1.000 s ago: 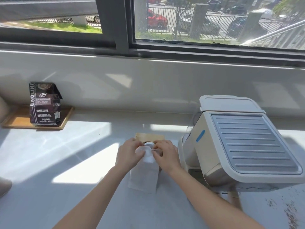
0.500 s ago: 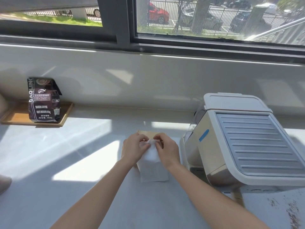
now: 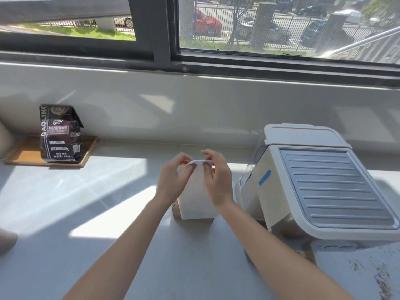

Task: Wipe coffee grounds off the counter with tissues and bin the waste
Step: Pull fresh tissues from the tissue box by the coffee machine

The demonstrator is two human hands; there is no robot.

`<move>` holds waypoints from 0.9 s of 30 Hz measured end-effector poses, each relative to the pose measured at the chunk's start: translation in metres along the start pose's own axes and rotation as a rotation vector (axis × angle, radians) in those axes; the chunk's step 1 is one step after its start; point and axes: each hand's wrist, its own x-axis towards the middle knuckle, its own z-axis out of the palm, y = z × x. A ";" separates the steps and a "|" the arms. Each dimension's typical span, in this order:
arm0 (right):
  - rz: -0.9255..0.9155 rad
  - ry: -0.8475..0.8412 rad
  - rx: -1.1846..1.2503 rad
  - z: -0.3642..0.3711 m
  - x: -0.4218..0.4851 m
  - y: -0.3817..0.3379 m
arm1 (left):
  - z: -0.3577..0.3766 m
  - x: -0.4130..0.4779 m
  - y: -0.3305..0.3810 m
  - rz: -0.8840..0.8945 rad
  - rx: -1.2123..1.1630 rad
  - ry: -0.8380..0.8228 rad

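Item: thin white paper tissue [image 3: 198,191]. Your left hand [image 3: 173,180] and right hand [image 3: 216,182] pinch its top edge, now raised higher over the light wooden tissue box [image 3: 176,210], mid pale grey tabletop [image 3: 86,213]. Dark scattered coffee grounds [image 3: 381,276], near right corner: unwiped, likely next.

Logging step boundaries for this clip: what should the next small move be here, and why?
Probably carry the tissue rightward, past the coffee machine, to the coffee grounds. The left hand and right hand pinch its top edge above the wooden box, while the grounds lie unwiped on the counter at near right.
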 end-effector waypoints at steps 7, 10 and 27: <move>0.015 0.071 0.162 -0.012 0.032 -0.030 | -0.028 0.028 0.046 -0.110 -0.158 -0.120; 0.132 0.019 0.178 -0.017 0.025 -0.026 | -0.040 0.024 0.037 -0.316 -0.174 -0.374; 0.478 -0.527 -0.239 -0.020 -0.035 0.029 | -0.017 -0.026 -0.033 -0.320 0.369 -0.490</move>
